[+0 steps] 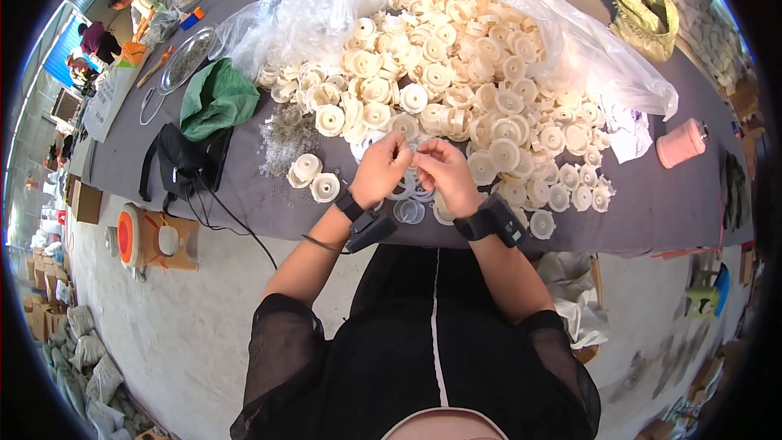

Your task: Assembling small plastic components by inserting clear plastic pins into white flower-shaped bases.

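Table (639, 208) under heaped cream parts (460, 69), concrete floor (216, 301) below; left grip (380, 168), right grip (450, 173) pinched, contents unclear.

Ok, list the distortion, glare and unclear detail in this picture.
Head view: fisheye distortion bows the grey table, with black filling the corners; head view: bright sheen on the clear plastic sheet; head view: detail between the left grip and right grip is too small to make out.
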`<action>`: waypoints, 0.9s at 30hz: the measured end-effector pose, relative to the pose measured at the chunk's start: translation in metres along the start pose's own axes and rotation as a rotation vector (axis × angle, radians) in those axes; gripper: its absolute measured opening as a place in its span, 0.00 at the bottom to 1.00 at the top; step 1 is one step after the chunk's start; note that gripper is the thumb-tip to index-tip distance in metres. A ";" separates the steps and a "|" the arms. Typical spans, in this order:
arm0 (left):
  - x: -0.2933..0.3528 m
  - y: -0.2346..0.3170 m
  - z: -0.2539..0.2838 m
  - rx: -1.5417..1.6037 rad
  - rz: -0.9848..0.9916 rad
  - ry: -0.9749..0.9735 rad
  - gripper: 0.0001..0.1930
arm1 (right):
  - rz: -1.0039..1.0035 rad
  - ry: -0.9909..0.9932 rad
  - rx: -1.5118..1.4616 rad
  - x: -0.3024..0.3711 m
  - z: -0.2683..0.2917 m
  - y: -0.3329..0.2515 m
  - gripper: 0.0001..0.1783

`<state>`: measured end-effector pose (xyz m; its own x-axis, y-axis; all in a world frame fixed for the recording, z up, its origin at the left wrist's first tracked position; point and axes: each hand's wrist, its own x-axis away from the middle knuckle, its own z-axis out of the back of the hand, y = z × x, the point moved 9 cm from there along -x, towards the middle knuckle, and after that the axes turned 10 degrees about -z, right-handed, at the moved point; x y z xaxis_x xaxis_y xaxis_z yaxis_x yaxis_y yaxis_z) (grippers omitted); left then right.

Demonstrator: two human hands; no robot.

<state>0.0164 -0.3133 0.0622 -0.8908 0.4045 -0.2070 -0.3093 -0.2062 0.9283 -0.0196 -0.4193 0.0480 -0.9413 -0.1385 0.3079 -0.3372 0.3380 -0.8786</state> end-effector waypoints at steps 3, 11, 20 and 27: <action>-0.005 0.000 0.001 0.062 -0.049 -0.024 0.10 | -0.073 0.011 -0.086 -0.007 0.003 0.002 0.09; -0.007 -0.003 -0.006 0.372 -0.052 -0.014 0.07 | -0.145 0.140 -0.032 -0.030 0.023 0.015 0.08; 0.004 -0.036 0.001 0.602 0.195 0.169 0.08 | -0.025 0.328 0.042 -0.027 0.028 0.005 0.13; 0.025 -0.034 0.001 0.796 0.117 0.325 0.06 | -0.008 0.092 -0.557 -0.016 0.021 0.018 0.15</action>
<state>0.0053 -0.2954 0.0260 -0.9908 0.1200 -0.0618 0.0070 0.5030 0.8643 -0.0105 -0.4306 0.0193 -0.9280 -0.0696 0.3661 -0.2789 0.7813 -0.5584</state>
